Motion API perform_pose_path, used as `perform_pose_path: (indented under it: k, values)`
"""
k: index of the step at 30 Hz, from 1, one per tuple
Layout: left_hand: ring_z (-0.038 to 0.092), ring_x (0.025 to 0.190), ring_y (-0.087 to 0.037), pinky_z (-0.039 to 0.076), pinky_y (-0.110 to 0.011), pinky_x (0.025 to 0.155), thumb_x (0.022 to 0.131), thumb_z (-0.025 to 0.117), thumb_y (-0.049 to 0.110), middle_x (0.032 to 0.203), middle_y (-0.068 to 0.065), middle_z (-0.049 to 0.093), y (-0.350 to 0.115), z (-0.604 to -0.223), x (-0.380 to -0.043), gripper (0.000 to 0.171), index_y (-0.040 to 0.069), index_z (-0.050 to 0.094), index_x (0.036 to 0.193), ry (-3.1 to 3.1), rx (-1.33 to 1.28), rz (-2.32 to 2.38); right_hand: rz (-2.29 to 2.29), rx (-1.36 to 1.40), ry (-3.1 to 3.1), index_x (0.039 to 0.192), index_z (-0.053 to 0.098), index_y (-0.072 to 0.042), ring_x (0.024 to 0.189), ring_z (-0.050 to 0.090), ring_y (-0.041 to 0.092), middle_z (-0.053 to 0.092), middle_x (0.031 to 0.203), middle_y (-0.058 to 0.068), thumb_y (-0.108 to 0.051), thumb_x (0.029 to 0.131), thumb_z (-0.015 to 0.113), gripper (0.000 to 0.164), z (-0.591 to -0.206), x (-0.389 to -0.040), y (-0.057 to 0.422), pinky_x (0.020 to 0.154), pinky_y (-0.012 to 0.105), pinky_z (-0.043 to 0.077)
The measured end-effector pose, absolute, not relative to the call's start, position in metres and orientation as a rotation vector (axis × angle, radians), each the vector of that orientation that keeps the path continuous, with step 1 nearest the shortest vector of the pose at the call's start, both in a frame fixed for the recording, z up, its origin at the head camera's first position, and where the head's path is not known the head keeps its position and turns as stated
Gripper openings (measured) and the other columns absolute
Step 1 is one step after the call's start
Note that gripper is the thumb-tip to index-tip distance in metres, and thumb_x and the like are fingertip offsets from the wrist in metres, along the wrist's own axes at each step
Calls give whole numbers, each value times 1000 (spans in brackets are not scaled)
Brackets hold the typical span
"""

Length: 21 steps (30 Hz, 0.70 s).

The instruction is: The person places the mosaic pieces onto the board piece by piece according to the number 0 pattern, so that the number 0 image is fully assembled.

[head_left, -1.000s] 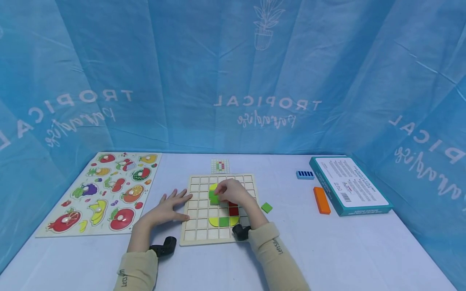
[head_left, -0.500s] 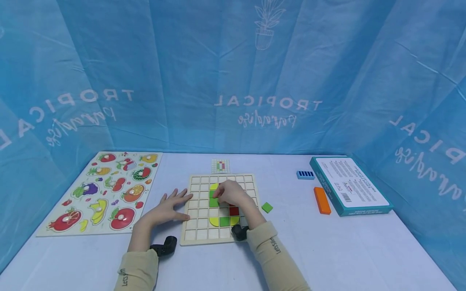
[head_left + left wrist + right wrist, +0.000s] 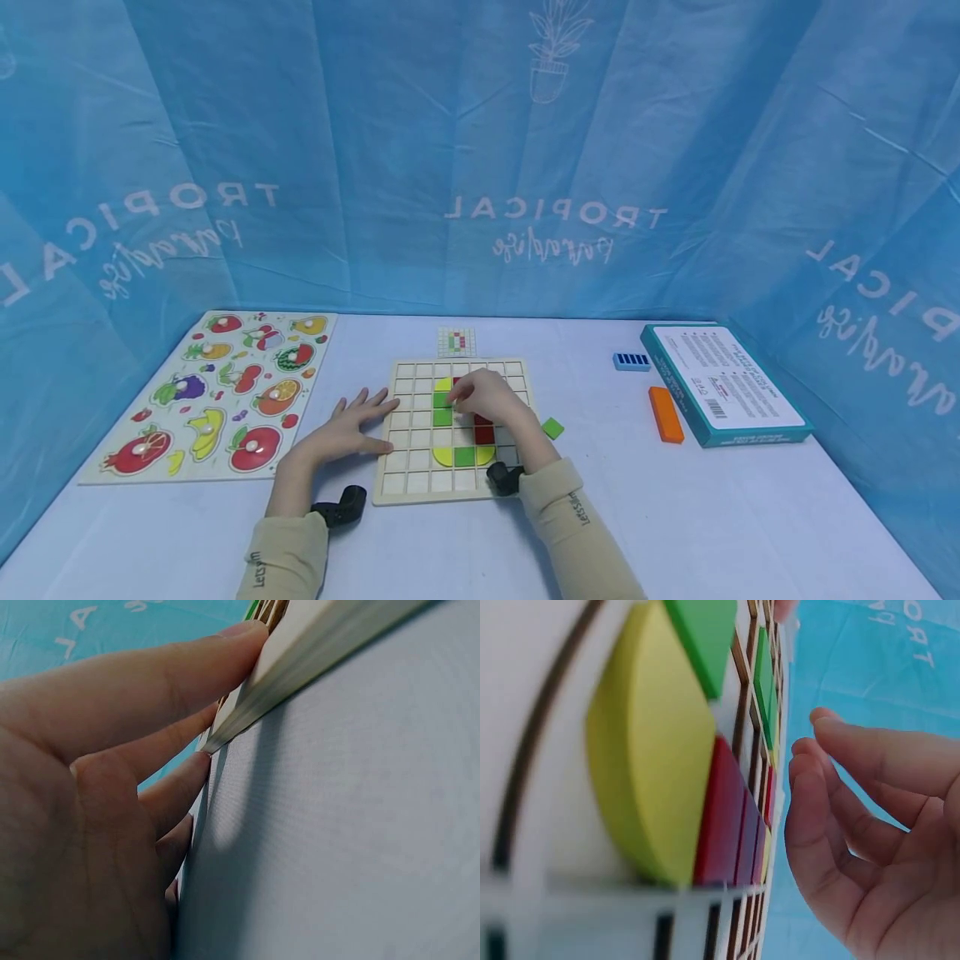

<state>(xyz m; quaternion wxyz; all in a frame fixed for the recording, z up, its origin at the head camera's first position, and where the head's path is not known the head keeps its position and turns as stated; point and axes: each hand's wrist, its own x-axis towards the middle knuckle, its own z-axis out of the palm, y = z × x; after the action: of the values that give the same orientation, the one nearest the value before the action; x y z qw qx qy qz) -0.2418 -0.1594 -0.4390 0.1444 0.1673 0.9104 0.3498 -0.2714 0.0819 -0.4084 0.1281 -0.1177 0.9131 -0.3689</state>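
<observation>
My left hand [image 3: 341,429] rests with spread, fairly straight fingers at the left edge of a wooden grid board [image 3: 408,483]; in the left wrist view the thumb [image 3: 172,682] touches its rim. Just over the middle of the board is my right hand [image 3: 491,398]. Its fingers [image 3: 806,802] are loosely bent, with nothing between them in the right wrist view. Left of it, two green square tiles [image 3: 442,408] lie in line in the grid. A rounded yellow tile [image 3: 652,765], red tiles [image 3: 484,433] and another green tile [image 3: 464,456] also sit there; the hand hides some cells.
A loose green tile [image 3: 552,427] lies right of the board, and a small pattern card [image 3: 457,342] behind it. Farther right are an orange block [image 3: 666,415], a blue block [image 3: 632,362] and a teal box [image 3: 723,383]. A fruit puzzle board [image 3: 247,400] lies left.
The lower green tile, at first askew under my right fingertips, now sits square in its cell. The right fingers have come away from it slightly. My left hand has stayed at the board's edge.
</observation>
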Motion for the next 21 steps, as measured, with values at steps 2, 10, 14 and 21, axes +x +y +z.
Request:
perform_pose_path:
  k: [2,10,14,21]
  values:
    - [-1,139,-43,-10,-56,110,73,71,26,150,-22,18,-160,-440,-242,79,2,38,140,2626,486,1010,-1108,-345,2651,91,72,-10,74,54,14,64,85,-1,-6,82,66,11,-407,-271,87,64,25,47]
    - [-1,139,-43,-10,-56,110,72,71,27,150,-22,18,-160,-441,-243,79,3,38,140,2631,482,1011,-1262,-309,2621,96,71,-7,77,56,15,63,86,1,-8,84,64,14,-405,-269,115,67,28,51]
    - [-1,139,-43,-9,-56,110,73,72,27,150,-22,19,-160,-442,-244,79,3,38,140,2632,478,997,-1302,-256,2630,96,71,-8,79,55,17,63,87,2,-8,83,64,14,-404,-268,131,67,28,49]
    - [0,138,-43,-9,-57,110,73,71,26,150,-23,20,-160,-441,-243,78,2,39,139,2630,487,999,-1299,-150,2658,99,70,-9,84,56,17,63,90,2,-10,84,65,16,-405,-267,152,74,31,50]
